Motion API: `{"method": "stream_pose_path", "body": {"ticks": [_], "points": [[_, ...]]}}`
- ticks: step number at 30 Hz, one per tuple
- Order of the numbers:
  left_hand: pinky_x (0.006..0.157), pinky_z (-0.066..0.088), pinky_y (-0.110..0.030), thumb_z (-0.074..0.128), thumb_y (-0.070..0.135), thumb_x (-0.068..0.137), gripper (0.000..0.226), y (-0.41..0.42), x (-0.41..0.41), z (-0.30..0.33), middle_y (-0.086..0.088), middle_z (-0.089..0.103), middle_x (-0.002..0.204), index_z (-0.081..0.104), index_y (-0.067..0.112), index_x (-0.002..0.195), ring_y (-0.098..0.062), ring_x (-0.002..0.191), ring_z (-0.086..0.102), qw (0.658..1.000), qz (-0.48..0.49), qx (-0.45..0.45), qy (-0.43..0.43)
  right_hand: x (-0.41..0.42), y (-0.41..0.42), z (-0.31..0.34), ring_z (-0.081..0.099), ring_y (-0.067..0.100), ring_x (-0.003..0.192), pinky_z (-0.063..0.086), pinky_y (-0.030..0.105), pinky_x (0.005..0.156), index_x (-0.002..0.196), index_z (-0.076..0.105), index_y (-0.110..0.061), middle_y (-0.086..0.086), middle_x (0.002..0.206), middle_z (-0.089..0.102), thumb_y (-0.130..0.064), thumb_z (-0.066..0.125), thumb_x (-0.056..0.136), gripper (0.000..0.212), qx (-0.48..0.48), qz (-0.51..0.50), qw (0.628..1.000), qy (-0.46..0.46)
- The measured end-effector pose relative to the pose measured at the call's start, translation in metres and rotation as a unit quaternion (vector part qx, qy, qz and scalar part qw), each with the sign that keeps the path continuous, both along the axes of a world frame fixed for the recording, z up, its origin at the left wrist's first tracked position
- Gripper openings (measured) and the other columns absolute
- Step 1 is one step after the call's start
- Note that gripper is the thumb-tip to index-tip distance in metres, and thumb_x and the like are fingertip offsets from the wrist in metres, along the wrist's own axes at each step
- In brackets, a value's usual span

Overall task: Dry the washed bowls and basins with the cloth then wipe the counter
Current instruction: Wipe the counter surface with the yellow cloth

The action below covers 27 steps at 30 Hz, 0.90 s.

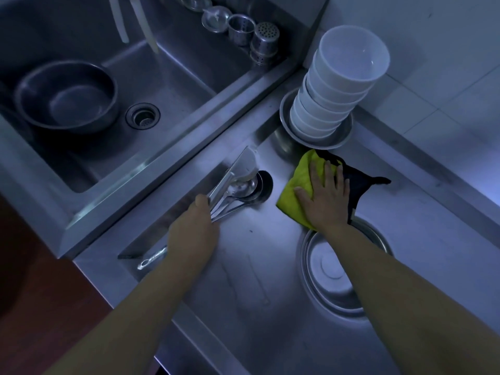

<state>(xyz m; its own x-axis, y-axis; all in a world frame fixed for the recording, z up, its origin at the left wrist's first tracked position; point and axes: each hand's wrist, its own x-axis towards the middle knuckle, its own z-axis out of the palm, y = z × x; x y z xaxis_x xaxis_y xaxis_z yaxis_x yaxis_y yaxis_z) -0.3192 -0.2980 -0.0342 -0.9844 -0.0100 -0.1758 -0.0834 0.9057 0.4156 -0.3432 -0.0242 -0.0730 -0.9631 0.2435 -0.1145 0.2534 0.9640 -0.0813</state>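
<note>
At the centre right of the frame, a yellow-green cloth with a dark part trailing to its right is lying flat on the steel table, and the right hand is pressing down on it with straight, spread fingers, palm flat, gripping nothing. Just above the cloth, toward the upper right, a tall leaning stack of white bowls is sitting inside a shallow steel basin at the table's back corner. Just below the right wrist, in the lower right, nested steel basins are resting upside down on the table, partly crossed by the right forearm.

Left of the cloth and apart from it, at the centre of the frame, the left hand is gripping a bundle of metal spoons and utensils, fingers curled round the handles, the spoon heads fanning out toward the upper right. Another metal handle is showing below the left wrist along the table's raised left edge.

In the upper left, a sunken sink is holding a deep steel bowl beside the drain. Along the sink's back ledge, at the top centre, perforated steel canisters are standing in a row.
</note>
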Motion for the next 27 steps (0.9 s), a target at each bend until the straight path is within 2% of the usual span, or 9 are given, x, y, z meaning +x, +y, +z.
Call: {"method": "stream_pose_path", "body": {"ticks": [4, 6, 10, 15, 20, 23, 27], "points": [[0.064, 0.037, -0.037, 0.046, 0.014, 0.091, 0.01, -0.007, -0.001, 0.009, -0.01, 0.061, 0.1, 0.042, 0.012, 0.1, -0.036, 0.09, 0.06, 1.0, -0.007, -0.01, 0.008, 0.002, -0.005, 0.002, -0.003, 0.033, 0.146, -0.001, 0.05, 0.117, 0.152, 0.01, -0.027, 0.009, 0.16, 0.006, -0.057, 0.037, 0.095, 0.07, -0.005, -0.006, 1.0, 0.004], [0.062, 0.036, -0.037, 0.046, 0.016, 0.093, 0.01, -0.014, -0.004, 0.015, -0.009, 0.06, 0.099, 0.042, 0.012, 0.101, -0.035, 0.087, 0.06, 1.0, -0.012, -0.018, 0.016, 0.007, -0.014, 0.004, -0.002, 0.033, 0.146, -0.001, 0.05, 0.117, 0.152, 0.01, -0.026, 0.009, 0.16, 0.007, -0.056, 0.039, 0.094, 0.071, 0.0, -0.01, 1.0, 0.002], [0.058, 0.033, -0.034, 0.049, 0.022, 0.091, 0.015, -0.037, -0.02, 0.037, -0.008, 0.059, 0.089, 0.035, 0.016, 0.091, -0.036, 0.078, 0.059, 0.999, -0.009, -0.005, 0.044, 0.014, -0.041, 0.005, -0.007, 0.032, 0.146, -0.004, 0.048, 0.117, 0.152, 0.007, -0.027, 0.008, 0.161, 0.001, -0.058, 0.037, 0.093, 0.074, 0.007, -0.026, 1.0, -0.016], [0.059, 0.032, -0.035, 0.051, 0.019, 0.088, 0.014, -0.07, -0.052, 0.06, -0.007, 0.048, 0.075, 0.038, 0.015, 0.089, -0.038, 0.075, 0.058, 0.996, 0.016, 0.014, 0.092, -0.007, -0.067, 0.008, -0.009, 0.032, 0.146, -0.003, 0.05, 0.117, 0.153, 0.006, -0.023, 0.01, 0.161, -0.001, -0.061, 0.033, 0.093, 0.076, 0.01, -0.048, 0.999, -0.017], [0.062, 0.032, -0.037, 0.05, 0.021, 0.09, 0.018, -0.099, -0.073, 0.061, -0.019, 0.061, 0.094, 0.041, 0.011, 0.101, -0.044, 0.083, 0.059, 0.994, 0.041, -0.015, 0.098, -0.038, -0.111, 0.002, -0.008, 0.035, 0.146, -0.003, 0.053, 0.117, 0.152, 0.009, -0.021, 0.012, 0.16, 0.002, -0.062, 0.03, 0.091, 0.077, -0.004, -0.059, 0.998, -0.002], [0.063, 0.034, -0.037, 0.051, 0.022, 0.09, 0.019, -0.116, -0.079, 0.059, -0.018, 0.062, 0.095, 0.041, 0.01, 0.101, -0.042, 0.083, 0.06, 0.995, 0.044, -0.011, 0.092, -0.054, -0.137, 0.0, -0.01, 0.034, 0.145, -0.005, 0.052, 0.116, 0.153, 0.005, -0.021, 0.011, 0.16, 0.0, -0.063, 0.026, 0.092, 0.077, -0.02, -0.041, 0.999, 0.004], [0.062, 0.035, -0.037, 0.051, 0.025, 0.089, 0.021, -0.144, -0.08, 0.058, -0.013, 0.058, 0.088, 0.039, 0.011, 0.099, -0.037, 0.073, 0.055, 0.994, 0.061, 0.002, 0.089, -0.051, -0.167, -0.001, -0.011, 0.034, 0.145, -0.006, 0.051, 0.117, 0.153, 0.0, -0.015, 0.013, 0.16, -0.001, -0.061, 0.019, 0.095, 0.076, -0.023, -0.034, 0.999, 0.011]]}}
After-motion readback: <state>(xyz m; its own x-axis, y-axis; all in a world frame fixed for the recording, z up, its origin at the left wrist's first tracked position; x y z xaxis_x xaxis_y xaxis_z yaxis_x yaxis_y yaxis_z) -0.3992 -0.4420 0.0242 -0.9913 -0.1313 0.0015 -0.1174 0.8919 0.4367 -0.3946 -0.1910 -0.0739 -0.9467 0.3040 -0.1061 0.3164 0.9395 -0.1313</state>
